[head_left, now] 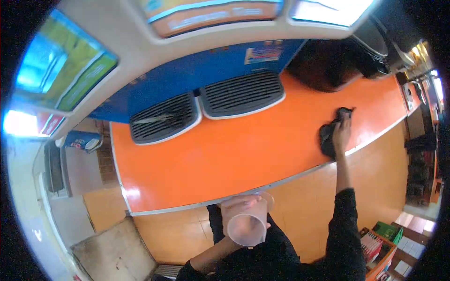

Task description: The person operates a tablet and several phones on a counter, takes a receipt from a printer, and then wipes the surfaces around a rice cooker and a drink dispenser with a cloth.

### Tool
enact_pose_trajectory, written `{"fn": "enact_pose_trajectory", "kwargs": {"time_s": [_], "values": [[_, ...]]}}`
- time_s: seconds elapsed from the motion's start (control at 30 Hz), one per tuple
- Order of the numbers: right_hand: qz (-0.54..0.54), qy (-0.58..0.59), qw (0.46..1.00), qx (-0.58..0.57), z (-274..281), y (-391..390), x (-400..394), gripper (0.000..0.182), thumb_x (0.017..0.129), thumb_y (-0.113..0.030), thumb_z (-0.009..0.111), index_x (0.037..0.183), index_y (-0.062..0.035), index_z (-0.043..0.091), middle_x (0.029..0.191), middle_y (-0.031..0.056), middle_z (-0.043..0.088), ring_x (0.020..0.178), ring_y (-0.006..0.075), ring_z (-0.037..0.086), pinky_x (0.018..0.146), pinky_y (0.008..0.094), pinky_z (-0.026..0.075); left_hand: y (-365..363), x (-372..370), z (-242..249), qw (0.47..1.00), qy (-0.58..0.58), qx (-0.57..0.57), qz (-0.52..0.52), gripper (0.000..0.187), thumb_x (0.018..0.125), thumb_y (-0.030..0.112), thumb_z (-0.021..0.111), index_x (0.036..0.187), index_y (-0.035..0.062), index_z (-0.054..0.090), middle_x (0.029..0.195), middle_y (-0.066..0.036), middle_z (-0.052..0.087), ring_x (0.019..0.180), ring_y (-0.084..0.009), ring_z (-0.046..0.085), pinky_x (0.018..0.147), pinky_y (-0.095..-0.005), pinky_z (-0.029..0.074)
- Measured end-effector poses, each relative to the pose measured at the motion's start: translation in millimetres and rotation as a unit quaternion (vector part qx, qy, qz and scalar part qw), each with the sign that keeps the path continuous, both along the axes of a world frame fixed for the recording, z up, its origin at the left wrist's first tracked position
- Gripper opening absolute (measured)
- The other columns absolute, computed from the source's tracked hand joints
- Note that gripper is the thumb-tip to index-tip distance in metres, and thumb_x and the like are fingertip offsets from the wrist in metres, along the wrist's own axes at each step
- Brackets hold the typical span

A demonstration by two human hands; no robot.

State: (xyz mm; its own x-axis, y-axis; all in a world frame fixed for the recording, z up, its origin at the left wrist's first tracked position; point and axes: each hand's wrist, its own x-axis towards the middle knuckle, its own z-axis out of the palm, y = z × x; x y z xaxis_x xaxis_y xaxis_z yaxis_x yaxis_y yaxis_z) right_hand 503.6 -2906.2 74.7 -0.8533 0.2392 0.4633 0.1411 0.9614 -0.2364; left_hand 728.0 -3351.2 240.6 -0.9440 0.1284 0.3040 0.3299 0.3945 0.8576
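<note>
In front of my body, below the counter's near edge, my left hand (241, 202) is wrapped round a clear plastic cup (247, 230). The cup is tilted, with one round end facing me, and I see no contents. Out to the right, my right hand (342, 133) presses down on a dark, bunched cloth (327, 140). That cloth lies on the orange counter (234, 154), close to its front edge, with part of it sticking out beyond my fingers.
Two black slatted drip trays (243, 96) (164, 122) sit at the back under a drinks dispenser (201, 70). A dark rounded appliance (328, 65) stands at the back right. A worn stool seat (115, 250) is lower left, and an orange crate of packets (380, 253) lower right.
</note>
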Motion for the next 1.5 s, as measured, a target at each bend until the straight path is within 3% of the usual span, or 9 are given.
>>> {"fn": "enact_pose_trajectory", "kwargs": {"time_s": [0.43,0.53,0.57,0.67,0.7,0.83,1.1,1.27,1.5], "values": [[0.238,-0.061,0.957,0.154,-14,-442,27,0.047,0.088,-0.018,0.050,0.129,0.0039,0.050,0.131,0.0256,0.052,0.126,0.0398,0.046,0.109,0.0454,0.036,-106,61,-38,0.977,0.044,0.116,0.173,0.065,0.068,0.018,0.087,0.116,-0.0031,0.049,0.109,-0.018,0.058,0.100,-0.0287,0.062,0.081,-0.0347,0.054],[0.426,-0.076,0.861,-0.266,38,-583,68,0.047,0.089,-0.011,0.042,0.135,0.0030,0.045,0.139,0.0236,0.047,0.129,0.0360,0.045,0.113,0.0418,0.031,-172,65,2,0.991,0.009,0.041,0.126,0.066,0.066,0.016,0.088,0.116,-0.0016,0.048,0.113,-0.020,0.056,0.099,-0.0283,0.062,0.081,-0.0356,0.054],[0.402,-0.042,0.913,-0.060,37,-623,84,0.046,0.086,-0.011,0.047,0.130,-0.0012,0.052,0.132,0.0176,0.055,0.124,0.0296,0.051,0.108,0.0423,0.038,-188,71,3,0.992,0.008,0.040,0.122,0.066,0.066,0.016,0.088,0.116,-0.0016,0.048,0.113,-0.020,0.056,0.099,-0.0283,0.062,0.081,-0.0356,0.054],[0.517,-0.172,0.831,-0.115,59,-732,127,0.048,0.087,-0.012,0.045,0.134,-0.0019,0.050,0.138,0.0150,0.051,0.131,0.0294,0.045,0.111,0.0425,0.034,-225,89,3,0.993,0.005,-0.001,0.121,0.065,0.067,0.017,0.088,0.115,-0.0003,0.049,0.116,-0.021,0.054,0.098,-0.0280,0.062,0.080,-0.0362,0.054],[0.535,-0.021,0.835,-0.130,28,-761,151,0.051,0.086,-0.014,0.048,0.136,-0.0034,0.048,0.141,0.0134,0.049,0.132,0.0286,0.044,0.113,0.0428,0.031,-235,98,2,0.994,-0.028,0.014,0.107,0.065,0.075,0.020,0.080,0.123,-0.0015,0.042,0.122,-0.020,0.049,0.107,-0.0293,0.055,0.089,-0.0389,0.048],[0.506,-0.105,0.842,-0.157,48,-719,150,0.055,0.086,-0.016,0.051,0.140,-0.0061,0.046,0.146,0.0121,0.045,0.135,0.0260,0.042,0.114,0.0418,0.029,-254,104,-3,0.991,-0.076,0.078,0.084,0.068,0.088,0.020,0.065,0.139,-0.0026,0.026,0.131,-0.017,0.040,0.122,-0.0323,0.045,0.105,-0.0489,0.036],[0.135,-0.100,0.985,-0.039,42,-442,86,0.058,0.091,-0.016,0.049,0.146,-0.0043,0.035,0.151,0.0134,0.037,0.138,0.0353,0.035,0.114,0.0495,0.026,-243,82,8,0.966,0.058,0.246,0.061,0.059,0.066,0.013,0.086,0.113,-0.0017,0.054,0.106,-0.017,0.059,0.094,-0.0292,0.064,0.081,-0.0360,0.053],[0.177,-0.184,0.952,0.172,48,-575,129,0.058,0.091,-0.017,0.044,0.146,-0.0021,0.034,0.150,0.0178,0.037,0.140,0.0320,0.033,0.115,0.0461,0.024,-246,92,5,0.953,0.067,0.273,0.116,0.059,0.063,0.015,0.087,0.111,0.0001,0.057,0.105,-0.016,0.062,0.094,-0.0278,0.064,0.078,-0.0353,0.053],[0.389,-0.188,0.902,0.016,73,-656,174,0.049,0.088,-0.013,0.044,0.135,-0.0004,0.047,0.139,0.0181,0.050,0.128,0.0303,0.048,0.110,0.0440,0.034,-251,109,-16,0.985,-0.004,0.112,0.129,0.059,0.065,0.024,0.087,0.111,0.0003,0.058,0.105,-0.013,0.062,0.095,-0.0275,0.060,0.077,-0.0340,0.051]]}}
